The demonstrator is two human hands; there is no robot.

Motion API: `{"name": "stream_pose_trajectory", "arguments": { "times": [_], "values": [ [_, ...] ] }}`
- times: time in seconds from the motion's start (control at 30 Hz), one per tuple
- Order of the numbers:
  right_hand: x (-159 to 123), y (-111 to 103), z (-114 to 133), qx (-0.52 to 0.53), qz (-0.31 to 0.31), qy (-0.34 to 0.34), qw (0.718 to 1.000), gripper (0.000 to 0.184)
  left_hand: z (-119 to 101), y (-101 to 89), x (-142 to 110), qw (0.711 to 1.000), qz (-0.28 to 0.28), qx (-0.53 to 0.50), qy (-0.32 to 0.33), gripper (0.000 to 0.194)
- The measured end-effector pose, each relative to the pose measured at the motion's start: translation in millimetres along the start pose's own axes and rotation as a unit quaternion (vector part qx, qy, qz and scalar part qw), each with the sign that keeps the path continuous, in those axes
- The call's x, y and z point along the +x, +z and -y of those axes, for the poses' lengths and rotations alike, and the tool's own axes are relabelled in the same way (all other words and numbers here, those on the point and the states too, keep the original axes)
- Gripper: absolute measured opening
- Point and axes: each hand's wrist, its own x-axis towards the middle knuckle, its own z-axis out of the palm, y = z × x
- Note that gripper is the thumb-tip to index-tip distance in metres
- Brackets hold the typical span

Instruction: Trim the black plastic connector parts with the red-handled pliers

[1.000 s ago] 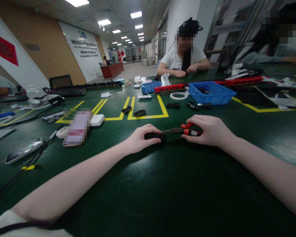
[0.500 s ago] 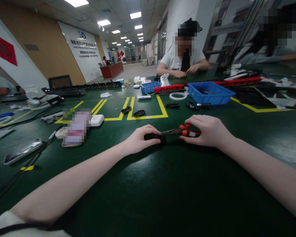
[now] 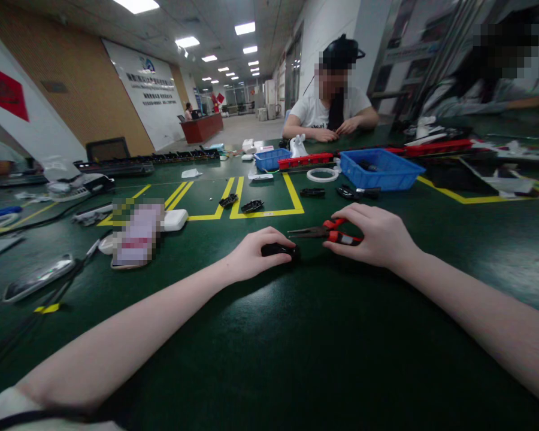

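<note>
My left hand (image 3: 256, 256) grips a small black plastic part (image 3: 276, 249) between thumb and fingers, low over the green table (image 3: 260, 353). Much of that part is hidden by the fingers. In my right hand (image 3: 377, 233) is a pair of needle-nose pliers (image 3: 317, 232) with red handles, its long jaws pointing left. The jaw tips lie just above and behind the black part, seemingly apart from it. Further off rest two similar black parts, one (image 3: 228, 200) on a yellow tape line and another (image 3: 252, 206) to its right.
Beyond my hands are a blue bin (image 3: 379, 179) holding dark pieces, a tape roll (image 3: 322, 175) and more black parts (image 3: 312, 192). A phone (image 3: 137, 236), a white case (image 3: 175, 219) and cables lie left. A person (image 3: 332, 114) sits opposite.
The pliers' jaws have lifted away from the black part, up and slightly left. My left hand keeps its hold almost unmoved, while the whole view has shifted a little.
</note>
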Motion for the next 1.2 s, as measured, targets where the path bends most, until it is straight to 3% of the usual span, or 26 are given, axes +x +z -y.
{"name": "stream_pose_trajectory", "arguments": {
  "times": [0.2, 0.4, 0.67, 0.87, 1.2],
  "values": [
    [-2, -3, -8, -0.008, 0.001, -0.064, 0.998, 0.048, -1, 2.8, -1, 0.998, -0.032, -0.034, -0.049, 0.045],
    [0, -5, -8, -0.03, -0.021, -0.117, 0.993, 0.049, -1, 1.9, 0, 0.994, -0.049, -0.068, -0.071, 0.041],
    [3, -8, 1, -0.085, -0.064, -0.152, 0.983, 0.045, 0, 1.3, 0, 0.996, -0.055, -0.051, -0.055, 0.035],
    [5, -14, 1, -0.109, -0.058, -0.191, 0.974, 0.043, 2, 0.1, -1, 0.999, -0.04, 0.002, -0.007, 0.03],
    [7, -22, -7, -0.132, -0.034, -0.203, 0.97, 0.038, 5, 3.3, -1, 0.998, -0.058, 0.006, -0.006, 0.042]
  ]
}}
